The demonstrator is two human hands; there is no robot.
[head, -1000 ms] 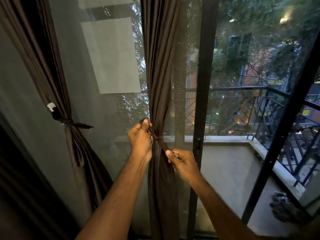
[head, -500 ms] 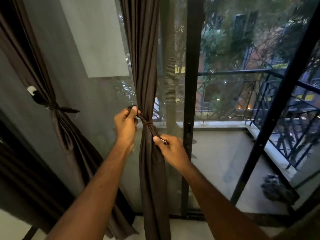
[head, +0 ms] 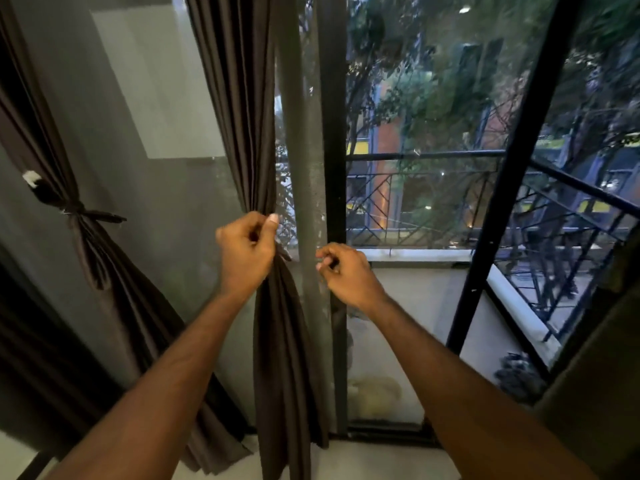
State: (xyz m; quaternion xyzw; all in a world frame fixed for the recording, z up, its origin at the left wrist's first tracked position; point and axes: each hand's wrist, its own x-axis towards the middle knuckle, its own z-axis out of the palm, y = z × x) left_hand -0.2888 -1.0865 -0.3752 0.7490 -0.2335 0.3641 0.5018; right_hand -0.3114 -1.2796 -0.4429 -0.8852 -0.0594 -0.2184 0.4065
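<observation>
Two dark brown curtains hang at this balcony door. On the far left, the left curtain (head: pixel 90 265) is already cinched at its waist by a knotted tieback (head: pixel 81 213), with a small white hook (head: pixel 31 178) just beside the knot. Right of it is a stretch of grey glass.

Next comes the middle curtain (head: pixel 280 341), which falls straight and is gathered narrow at waist height. My left hand (head: pixel 247 251) sits against that gathered waist. Its fingers are curled in, with the thumb (head: pixel 269 227) pressed up against the forefinger, clamped on the tie strap (head: pixel 286 256). Only a short dark end of the strap shows, poking out to the right from under the hand and touching the cloth. The hand hides the rest of the wrap.

Just right of the curtain hangs a narrow strip of mesh screen (head: pixel 304 150), and beside it stands the black door frame (head: pixel 334 133). My right hand (head: pixel 348 271) is in front of these, apart from the curtain and level with the strap. Its fingers are curled towards the thumb. I cannot tell whether they pinch anything.

Farther right, through the glass, the balcony railing (head: pixel 433 155) runs across in front of trees. A slanted black bar (head: pixel 502 202) crosses the view, and a dark bundle (head: pixel 519 375) lies on the balcony floor near its foot.
</observation>
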